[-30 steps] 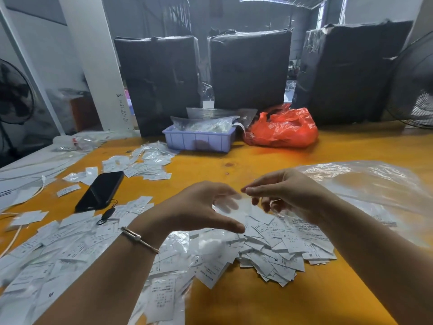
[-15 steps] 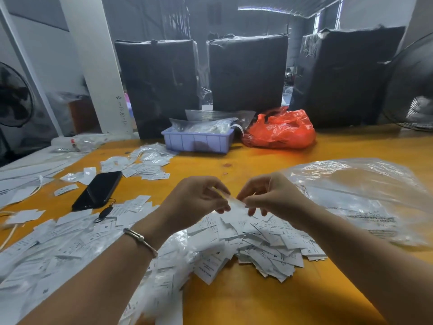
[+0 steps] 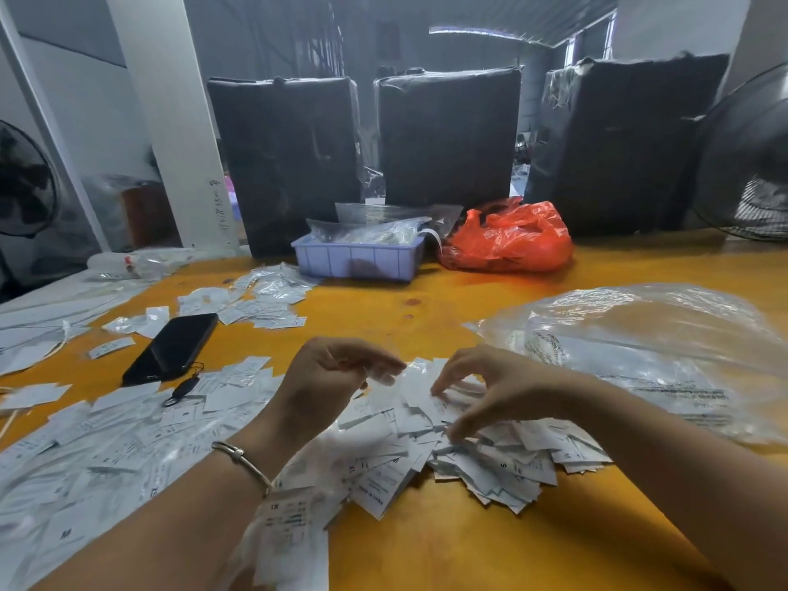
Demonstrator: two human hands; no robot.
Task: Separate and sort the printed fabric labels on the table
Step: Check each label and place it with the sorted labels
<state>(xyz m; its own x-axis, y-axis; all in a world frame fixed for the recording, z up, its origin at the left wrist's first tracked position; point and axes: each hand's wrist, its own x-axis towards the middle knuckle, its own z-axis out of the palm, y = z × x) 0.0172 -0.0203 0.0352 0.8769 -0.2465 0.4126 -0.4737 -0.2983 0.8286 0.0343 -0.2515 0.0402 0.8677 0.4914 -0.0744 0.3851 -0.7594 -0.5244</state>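
We count three black-wrapped bales at the back, two fans, one lilac plastic tray, one orange bag, one black phone, one bracelet, and printed labels too many to count.

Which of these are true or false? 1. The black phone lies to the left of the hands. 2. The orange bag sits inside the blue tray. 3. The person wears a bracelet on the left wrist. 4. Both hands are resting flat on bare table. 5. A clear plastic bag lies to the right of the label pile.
1. True: the black phone lies left of the left hand.
2. False: the orange bag sits on the table beside the blue tray, to its right.
3. True: the bracelet circles the left wrist.
4. False: the left hand is raised with curled fingers, and the right hand reaches into the label pile.
5. True: the clear plastic bag lies there.
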